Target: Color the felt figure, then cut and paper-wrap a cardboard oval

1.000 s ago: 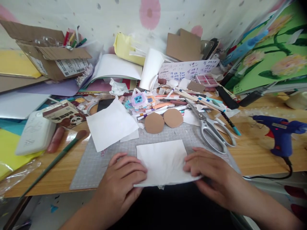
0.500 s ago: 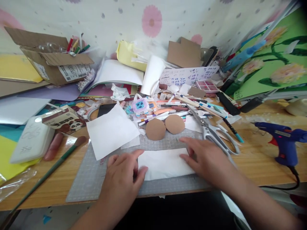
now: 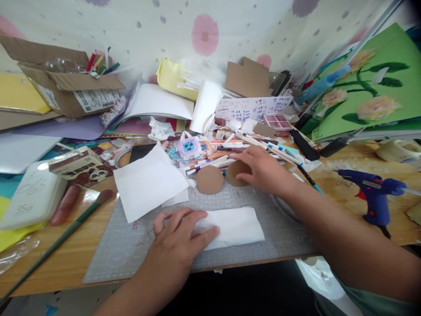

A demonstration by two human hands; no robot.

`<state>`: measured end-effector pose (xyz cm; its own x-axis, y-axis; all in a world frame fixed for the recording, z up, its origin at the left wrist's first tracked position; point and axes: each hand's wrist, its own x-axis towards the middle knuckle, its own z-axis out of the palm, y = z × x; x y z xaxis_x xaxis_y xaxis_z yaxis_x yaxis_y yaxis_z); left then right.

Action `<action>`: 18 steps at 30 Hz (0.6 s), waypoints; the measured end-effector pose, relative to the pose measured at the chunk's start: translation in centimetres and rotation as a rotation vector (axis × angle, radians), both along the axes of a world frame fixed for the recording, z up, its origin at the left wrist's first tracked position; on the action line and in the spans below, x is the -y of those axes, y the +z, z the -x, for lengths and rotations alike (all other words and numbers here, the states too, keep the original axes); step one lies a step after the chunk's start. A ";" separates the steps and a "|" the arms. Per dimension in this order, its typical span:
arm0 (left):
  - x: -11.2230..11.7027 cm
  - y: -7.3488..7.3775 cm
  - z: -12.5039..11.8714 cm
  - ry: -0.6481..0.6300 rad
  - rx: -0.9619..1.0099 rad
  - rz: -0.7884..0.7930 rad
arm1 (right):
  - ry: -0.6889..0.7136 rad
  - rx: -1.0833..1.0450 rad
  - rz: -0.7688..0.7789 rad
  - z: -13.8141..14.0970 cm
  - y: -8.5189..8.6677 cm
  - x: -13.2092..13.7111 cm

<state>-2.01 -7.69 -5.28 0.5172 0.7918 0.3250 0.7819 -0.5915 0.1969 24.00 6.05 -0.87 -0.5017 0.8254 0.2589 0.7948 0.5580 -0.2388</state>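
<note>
My left hand (image 3: 182,235) rests with its fingers spread on the left end of a folded strip of white paper (image 3: 238,226), which lies on the grey cutting mat (image 3: 115,245). My right hand (image 3: 263,169) is over the right-hand brown cardboard disc (image 3: 235,173), thumb and fingers apart, covering part of it. Whether it grips the disc is unclear. Another cardboard disc (image 3: 210,180) lies just to the left. A white paper sheet (image 3: 148,184) sits at the mat's upper left. The scissors are mostly hidden below my right forearm.
A blue glue gun (image 3: 371,186) lies on the right. Pens and brushes (image 3: 217,153) are heaped behind the discs. On the left are a green-handled brush (image 3: 66,235), a white case (image 3: 29,195) and a cardboard box (image 3: 66,83). A green flower picture (image 3: 371,83) leans at right.
My right hand has left the white paper strip and moved up to the right cardboard disc, covering the scissors. My left hand has slid slightly right over the paper. The view has shifted slightly.
</note>
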 end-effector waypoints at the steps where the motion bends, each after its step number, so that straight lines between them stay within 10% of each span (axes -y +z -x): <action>1: 0.0 0.0 -0.1 0.000 0.020 0.014 | -0.032 -0.142 0.049 -0.1 0.4 0.5; 5: -0.1 0.4 -0.2 -0.010 0.038 0.050 | -0.106 -0.861 0.546 0.7 1.2 3.7; 8: -0.1 0.7 -0.3 0.000 0.042 0.074 | -0.063 -0.808 0.806 2.2 0.2 6.6; 13: -0.1 1.2 -0.1 0.057 0.064 0.104 | -0.025 -0.261 0.500 3.0 -1.4 8.7; 18: -0.6 1.7 0.1 0.148 0.018 0.160 | 0.010 -0.163 0.446 2.9 -1.3 8.6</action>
